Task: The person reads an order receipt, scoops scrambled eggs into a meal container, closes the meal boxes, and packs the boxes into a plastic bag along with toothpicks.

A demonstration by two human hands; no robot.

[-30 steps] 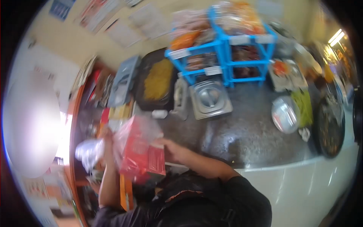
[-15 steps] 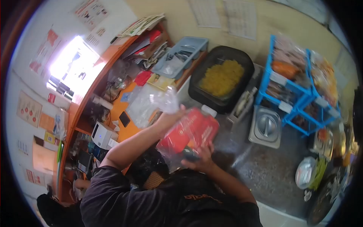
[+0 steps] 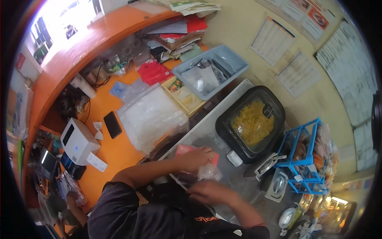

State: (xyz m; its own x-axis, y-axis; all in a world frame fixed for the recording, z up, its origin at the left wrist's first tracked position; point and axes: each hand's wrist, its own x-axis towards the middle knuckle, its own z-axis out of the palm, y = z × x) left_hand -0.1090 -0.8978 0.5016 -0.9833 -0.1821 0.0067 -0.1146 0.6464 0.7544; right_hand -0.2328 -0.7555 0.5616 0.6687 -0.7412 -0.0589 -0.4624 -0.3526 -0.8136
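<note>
A red package in a clear plastic bag is at the counter's near edge, largely covered by my arm and hands. My left hand is on top of it, fingers curled over the red part and the bag. Close by, toward my body, my right hand is beside the bag's crumpled end. Motion smears its fingers, so its grip does not show. Beyond them stands a black tray with yellow food inside, and a white block-like object lies at its near corner.
On the orange desk are a phone, a white printer and a stack of clear plastic bags. A blue-grey bin sits behind. Right are a lidded steel pan and blue racks. Another person's arm shows lower left.
The bagged red package has gone from being held up in both hands to low at the counter edge. My left hand moved onto it; my right hand drew off it. The view has turned.
</note>
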